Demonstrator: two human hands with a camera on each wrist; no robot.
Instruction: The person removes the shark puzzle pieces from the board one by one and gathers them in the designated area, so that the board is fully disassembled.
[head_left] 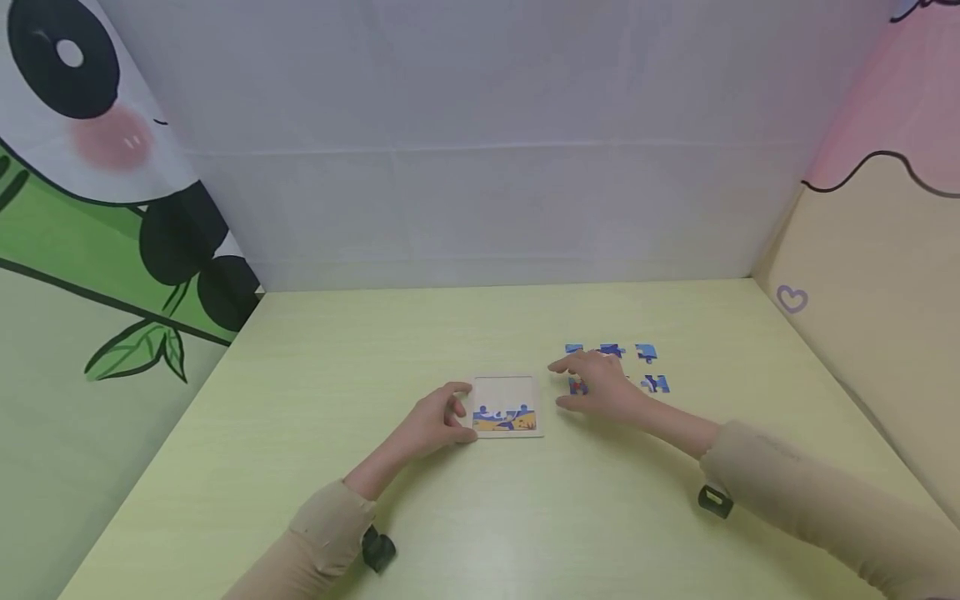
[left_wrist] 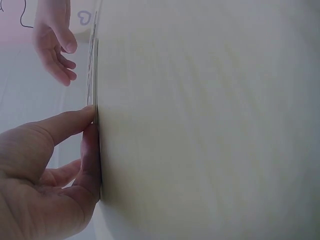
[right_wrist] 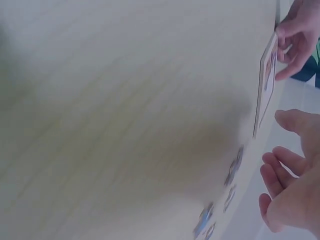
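A small square jigsaw puzzle board (head_left: 504, 390) lies flat on the table, its lower part filled with blue and yellow pieces and its upper part bare wood. My left hand (head_left: 433, 421) holds the board by its left edge, thumb at the near corner and a finger towards the far one. To the right, my right hand (head_left: 600, 385) hovers above loose puzzle pieces, fingers spread and loosely bent. Nothing shows between its thumb and fingers in the right wrist view, where the hand (right_wrist: 292, 177) is apart from the board (right_wrist: 266, 82).
Several loose blue puzzle pieces (head_left: 647, 353) lie in two rows right of the board, some partly hidden by the right hand. A pale yellow table (head_left: 337, 350) meets a white cloth backdrop (head_left: 480, 208). Printed panels stand at both sides.
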